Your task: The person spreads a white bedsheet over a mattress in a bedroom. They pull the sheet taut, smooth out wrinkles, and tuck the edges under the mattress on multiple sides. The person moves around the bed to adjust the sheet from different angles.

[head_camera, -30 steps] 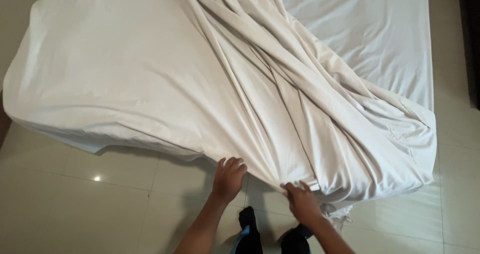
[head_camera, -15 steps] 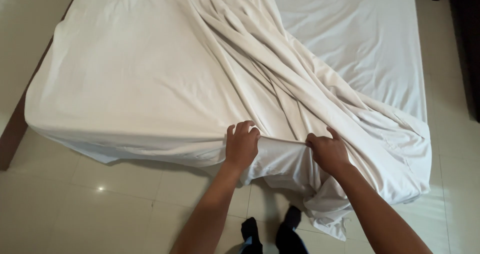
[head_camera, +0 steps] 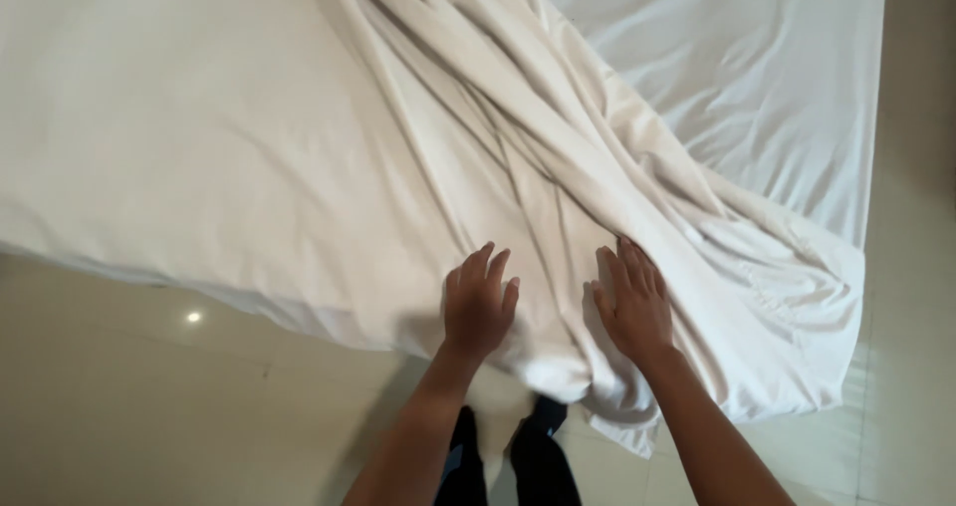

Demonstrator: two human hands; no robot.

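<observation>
Resting flat on the bed, the left hand [head_camera: 479, 302] has its fingers spread a little and its palm down on the loose white cotton sheet [head_camera: 418, 167]. The hand holds nothing; it only presses on the cloth. The right hand [head_camera: 631, 307] lies just beside it, to the right, also open and flat, with the fingers pointing to the far side. It grips nothing too.

The loose white sheet lies under both hands and runs far up the bed. On the left it is smooth and flat. Between the hands and off to the far side it bunches into long folds. These folds run from the far middle down to the near right corner. The near edge of the sheet hangs over the side of the bed, just below the two hands, and a crumpled bit droops between the wrists.

At the far right, the white fitted sheet on the mattress [head_camera: 757, 78] shows bare.

Below the bed is a shiny beige tiled floor [head_camera: 149, 406]. Two feet in dark socks [head_camera: 543, 436] stand on it, near the hanging cloth.
</observation>
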